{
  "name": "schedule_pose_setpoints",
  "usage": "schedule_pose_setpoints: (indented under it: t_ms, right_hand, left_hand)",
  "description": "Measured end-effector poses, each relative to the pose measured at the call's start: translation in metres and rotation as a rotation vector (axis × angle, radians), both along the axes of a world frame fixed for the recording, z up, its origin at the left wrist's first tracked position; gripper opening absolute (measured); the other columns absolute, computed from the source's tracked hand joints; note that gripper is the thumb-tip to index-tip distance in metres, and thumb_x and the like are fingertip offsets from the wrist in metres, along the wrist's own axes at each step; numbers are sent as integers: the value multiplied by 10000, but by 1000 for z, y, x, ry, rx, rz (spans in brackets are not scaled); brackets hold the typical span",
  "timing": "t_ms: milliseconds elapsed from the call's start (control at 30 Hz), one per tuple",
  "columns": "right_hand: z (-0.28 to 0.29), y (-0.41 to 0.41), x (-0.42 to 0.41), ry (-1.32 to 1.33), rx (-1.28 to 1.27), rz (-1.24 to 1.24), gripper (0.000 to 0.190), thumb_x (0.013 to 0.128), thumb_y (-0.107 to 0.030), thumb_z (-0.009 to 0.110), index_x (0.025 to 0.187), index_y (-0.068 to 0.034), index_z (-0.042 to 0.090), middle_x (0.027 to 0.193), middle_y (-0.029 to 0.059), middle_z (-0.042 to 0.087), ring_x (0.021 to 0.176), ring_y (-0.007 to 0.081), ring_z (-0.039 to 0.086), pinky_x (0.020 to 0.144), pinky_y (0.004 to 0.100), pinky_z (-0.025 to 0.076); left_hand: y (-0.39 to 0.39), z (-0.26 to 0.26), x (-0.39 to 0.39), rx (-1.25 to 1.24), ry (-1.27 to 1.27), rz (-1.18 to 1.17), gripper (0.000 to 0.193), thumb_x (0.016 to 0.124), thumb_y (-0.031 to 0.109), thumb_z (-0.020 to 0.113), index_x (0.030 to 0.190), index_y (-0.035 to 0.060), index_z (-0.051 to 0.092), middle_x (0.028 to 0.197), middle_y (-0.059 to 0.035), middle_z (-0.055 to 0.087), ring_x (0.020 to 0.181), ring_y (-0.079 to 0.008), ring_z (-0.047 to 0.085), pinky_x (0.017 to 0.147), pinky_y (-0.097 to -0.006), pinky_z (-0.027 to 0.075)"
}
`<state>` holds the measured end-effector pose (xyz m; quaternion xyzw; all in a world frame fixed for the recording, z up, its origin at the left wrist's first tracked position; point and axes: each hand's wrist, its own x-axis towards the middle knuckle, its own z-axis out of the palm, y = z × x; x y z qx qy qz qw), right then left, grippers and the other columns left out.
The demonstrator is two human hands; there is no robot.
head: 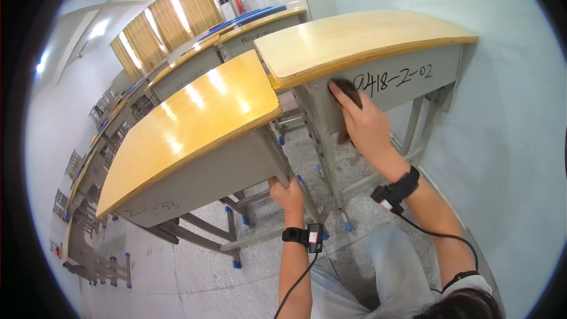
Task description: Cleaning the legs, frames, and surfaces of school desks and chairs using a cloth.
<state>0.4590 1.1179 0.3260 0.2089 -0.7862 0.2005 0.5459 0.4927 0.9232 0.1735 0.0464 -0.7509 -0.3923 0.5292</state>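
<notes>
My right hand [365,126] holds a dark brown cloth [347,93] against the grey front panel of the right school desk [372,35], left of its handwritten black marking. Part of the cloth hangs below my fingers. Lower down, my left hand [288,194] grips the lower edge or leg of the left school desk [208,115], just under the right end of its grey panel; its fingertips are partly hidden. Both desks have varnished wooden tops and grey frames. A strapped device with a cable is on each wrist.
A pale wall [500,97] stands close at the right. Behind are further desks [190,68], some with blue edges, and yellow curtains [164,22]. More desks and chairs line the far left. Desk legs with blue feet [236,264] stand on the grey tiled floor [199,270].
</notes>
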Motion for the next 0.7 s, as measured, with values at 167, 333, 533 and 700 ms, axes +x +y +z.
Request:
schedule_pose_setpoints:
  t_ms: [167, 333, 533, 700]
  right_hand:
    - [-41, -5, 13, -121, 79, 26, 536, 747, -101, 585, 1249, -274, 505, 779, 73, 503, 559, 230, 566, 448, 321, 469]
    - [-14, -3, 12, -162, 135, 59, 514, 783, -94, 566, 1259, -278, 501, 785, 84, 512, 584, 261, 547, 486, 346, 451]
    - [-64, 14, 6, -88, 197, 94, 546, 724, -85, 566, 1235, -272, 521, 730, 48, 472, 597, 195, 562, 455, 309, 470]
    - [-78, 31, 11, -164, 254, 92, 570, 692, -82, 574, 1227, -275, 533, 708, 30, 443, 602, 170, 535, 473, 272, 468]
  left_hand:
    - [1, 2, 2, 30, -16, -14, 264, 662, 38, 537, 899, -77, 559, 902, -252, 561, 838, -441, 522, 776, -453, 413]
    - [-2, 1, -1, 35, -3, -14, 264, 667, 43, 539, 899, -83, 553, 915, -263, 557, 861, -448, 514, 795, -449, 407]
    - [4, 5, -6, 15, -20, 29, 276, 667, 43, 536, 909, -87, 562, 917, -245, 570, 846, -420, 531, 787, -443, 411]
    - [1, -2, -3, 47, 53, 7, 223, 630, -11, 502, 830, -83, 569, 821, -252, 563, 761, -426, 527, 716, -457, 425]
